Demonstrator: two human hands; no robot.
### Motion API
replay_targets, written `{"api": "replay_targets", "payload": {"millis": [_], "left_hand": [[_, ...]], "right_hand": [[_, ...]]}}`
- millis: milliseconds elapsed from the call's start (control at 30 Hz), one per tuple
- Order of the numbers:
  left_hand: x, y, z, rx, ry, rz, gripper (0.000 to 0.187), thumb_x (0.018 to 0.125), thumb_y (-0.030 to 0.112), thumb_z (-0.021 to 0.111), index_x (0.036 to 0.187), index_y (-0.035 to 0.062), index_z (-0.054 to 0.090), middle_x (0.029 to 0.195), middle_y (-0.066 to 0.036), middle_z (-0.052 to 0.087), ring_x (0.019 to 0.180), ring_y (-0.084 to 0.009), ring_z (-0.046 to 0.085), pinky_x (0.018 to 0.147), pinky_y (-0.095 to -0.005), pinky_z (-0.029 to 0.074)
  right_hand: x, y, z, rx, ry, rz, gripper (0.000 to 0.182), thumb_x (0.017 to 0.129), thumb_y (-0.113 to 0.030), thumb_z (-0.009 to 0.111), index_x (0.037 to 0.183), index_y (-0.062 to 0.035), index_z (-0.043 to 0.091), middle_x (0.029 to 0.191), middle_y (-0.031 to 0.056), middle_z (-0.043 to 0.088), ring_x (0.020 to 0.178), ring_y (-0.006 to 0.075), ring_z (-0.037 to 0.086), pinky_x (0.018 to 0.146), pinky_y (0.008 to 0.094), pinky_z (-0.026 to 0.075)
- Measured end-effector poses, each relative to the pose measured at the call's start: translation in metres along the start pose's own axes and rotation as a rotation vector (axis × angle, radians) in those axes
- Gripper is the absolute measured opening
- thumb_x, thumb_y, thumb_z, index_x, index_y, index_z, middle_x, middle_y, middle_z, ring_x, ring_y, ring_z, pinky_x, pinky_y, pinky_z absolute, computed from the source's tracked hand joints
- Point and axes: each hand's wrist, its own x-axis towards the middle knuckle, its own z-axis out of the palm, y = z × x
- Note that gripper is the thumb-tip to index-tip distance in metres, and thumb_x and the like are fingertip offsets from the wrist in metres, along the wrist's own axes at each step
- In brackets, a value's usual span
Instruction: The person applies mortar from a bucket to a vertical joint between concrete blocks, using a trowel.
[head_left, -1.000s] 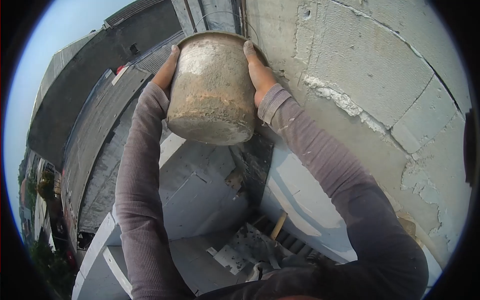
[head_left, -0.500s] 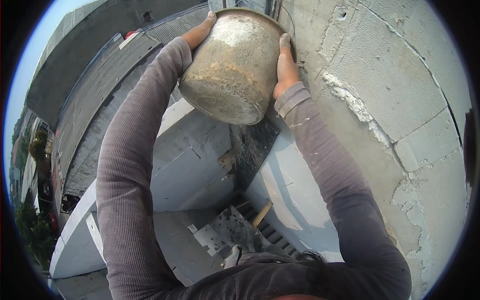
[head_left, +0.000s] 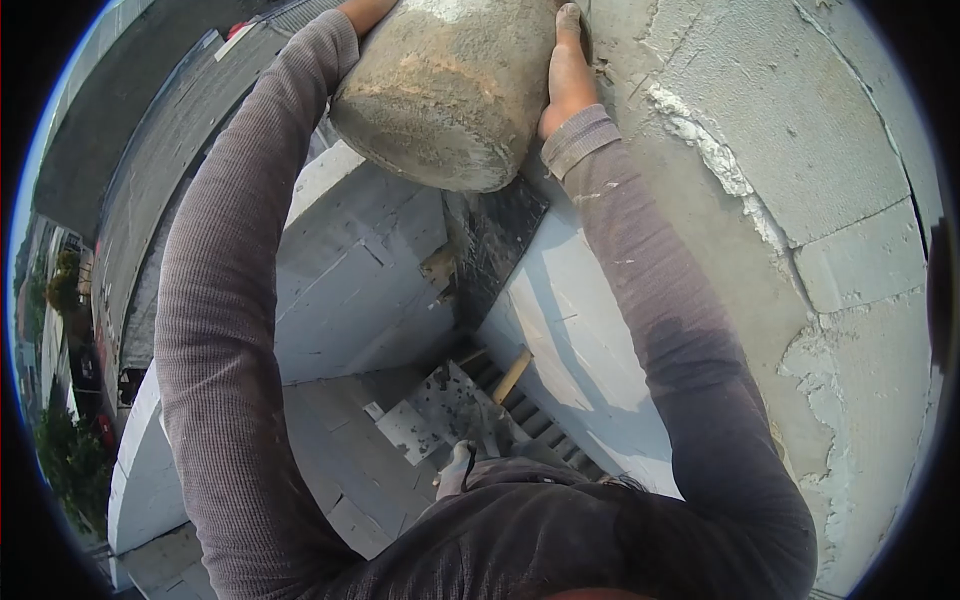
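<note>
A wall of large pale blocks (head_left: 800, 150) fills the right side, its joints packed with rough, crumbling mortar (head_left: 715, 150). Below and to the left, a lower course of white blocks (head_left: 350, 290) forms a ledge, with rooftops (head_left: 140, 180) far beneath it. High against the wall, at the top of the view, is a mortar-crusted bucket (head_left: 445, 90), tilted so its round base faces down toward the camera; its rim is cut off by the frame edge. The two hands are apart, one pressed flat to each side of the bucket, likely because a heavy, slippery load lifted overhead is steadier squeezed between the palms. The right hand (head_left: 565, 70) lies along the side nearest the wall, fingers pointing up. Only the wrist of the left hand (head_left: 362, 12) shows, so its fingers cannot be made out. Far below, a wooden handle (head_left: 511, 375) rests among debris.
</note>
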Motion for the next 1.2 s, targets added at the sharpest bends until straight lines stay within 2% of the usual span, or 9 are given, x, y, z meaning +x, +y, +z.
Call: {"api": "replay_targets", "payload": {"millis": [67, 500, 600, 667, 700, 800, 1067, 1133, 1200], "left_hand": [[-0.006, -0.007, -0.004, 0.039, 0.003, 0.007, 0.08, 0.099, 0.067, 0.042, 0.139, -0.001, 0.054, 0.126, -0.023, 0.064, 0.119, -0.0285, 0.063, 0.098, -0.0367, 0.053], [0.049, 0.0, -0.013, 0.297, 0.173, 0.201, 0.08, 0.099, 0.067, 0.042, 0.138, -0.0016, 0.055, 0.127, -0.023, 0.064, 0.121, -0.0285, 0.062, 0.1, -0.0364, 0.051], [-0.109, 0.001, 0.009, -0.451, 0.455, 0.459, 0.058, 0.102, 0.039, 0.059, 0.131, -0.011, 0.054, 0.125, -0.021, 0.065, 0.123, -0.025, 0.059, 0.107, -0.0339, 0.042], [-0.177, -0.041, 0.063, -0.657, 0.795, 0.378, 0.078, 0.1, 0.04, 0.061, 0.151, -0.0035, 0.023, 0.153, -0.021, 0.037, 0.142, -0.0289, 0.038, 0.114, -0.0446, 0.035], [-0.2, -0.063, 0.086, -0.85, 0.694, 0.165, 0.104, 0.092, 0.052, 0.068, 0.158, 0.0082, 0.001, 0.164, -0.02, 0.006, 0.152, -0.0359, 0.015, 0.115, -0.0667, 0.021], [-0.208, -0.081, 0.138, -1.276, 0.296, -0.097, 0.138, 0.078, 0.064, 0.076, 0.153, 0.0161, -0.03, 0.163, -0.024, -0.008, 0.152, -0.0397, -0.005, 0.104, -0.0837, 0.012], [-0.174, -0.055, 0.15, -1.516, 0.233, 0.086, 0.131, 0.074, 0.032, 0.091, 0.154, 0.0206, -0.013, 0.152, -0.016, 0.023, 0.142, -0.0344, 0.032, 0.113, -0.0587, 0.038], [-0.168, -0.067, 0.155, -1.504, 0.225, 0.137, 0.117, 0.077, 0.037, 0.088, 0.151, 0.0204, -0.001, 0.152, -0.015, 0.025, 0.142, -0.0357, 0.033, 0.109, -0.0624, 0.041], [-0.17, -0.07, 0.158, -1.495, 0.229, 0.175, 0.104, 0.079, 0.043, 0.085, 0.148, 0.0202, 0.011, 0.152, -0.013, 0.028, 0.142, -0.037, 0.035, 0.106, -0.066, 0.043]], "right_hand": [[-0.05, -0.017, 0.022, -0.197, 0.164, -0.12, 0.121, 0.083, -0.077, 0.06, 0.152, 0.0127, 0.017, 0.152, 0.0276, 0.035, 0.139, 0.0351, 0.041, 0.115, 0.0485, 0.035], [0.006, 0.002, 0.003, -0.057, 0.07, -0.063, 0.116, 0.084, -0.076, 0.06, 0.15, 0.0137, 0.025, 0.149, 0.0282, 0.039, 0.136, 0.0349, 0.046, 0.113, 0.0473, 0.038], [-0.002, 0.001, 0.002, 0.004, 0.015, -0.054, 0.114, 0.084, -0.076, 0.059, 0.148, 0.0135, 0.029, 0.146, 0.0279, 0.043, 0.132, 0.0352, 0.05, 0.11, 0.0467, 0.042], [-0.007, -0.003, 0.006, 0.003, -0.003, -0.034, 0.113, 0.085, -0.076, 0.059, 0.148, 0.0137, 0.03, 0.143, 0.0277, 0.046, 0.128, 0.0354, 0.053, 0.107, 0.0465, 0.045], [-0.005, -0.003, 0.006, -0.015, 0.032, -0.03, 0.114, 0.084, -0.077, 0.057, 0.148, 0.0137, 0.031, 0.143, 0.028, 0.047, 0.128, 0.0355, 0.054, 0.107, 0.0473, 0.045], [0.006, 0.002, 0.001, -0.064, 0.066, -0.007, 0.118, 0.083, -0.08, 0.057, 0.148, 0.0145, 0.029, 0.146, 0.0285, 0.044, 0.131, 0.0357, 0.051, 0.109, 0.047, 0.043], [-0.051, -0.05, -0.027, -0.865, -0.003, -0.141, 0.095, 0.081, -0.058, 0.077, 0.133, 0.0152, 0.046, 0.133, 0.0277, 0.056, 0.12, 0.0351, 0.059, 0.1, 0.0434, 0.048], [-0.073, -0.065, -0.026, -1.061, 0.166, -0.509, 0.079, 0.077, -0.043, 0.084, 0.122, 0.0132, 0.051, 0.113, 0.0258, 0.066, 0.103, 0.0357, 0.066, 0.089, 0.0424, 0.052], [-0.064, -0.096, -0.029, -1.214, 0.166, -1.488, 0.083, 0.077, -0.043, 0.084, 0.126, 0.0131, 0.05, 0.102, 0.0259, 0.069, 0.094, 0.0366, 0.069, 0.083, 0.0421, 0.054]]}}
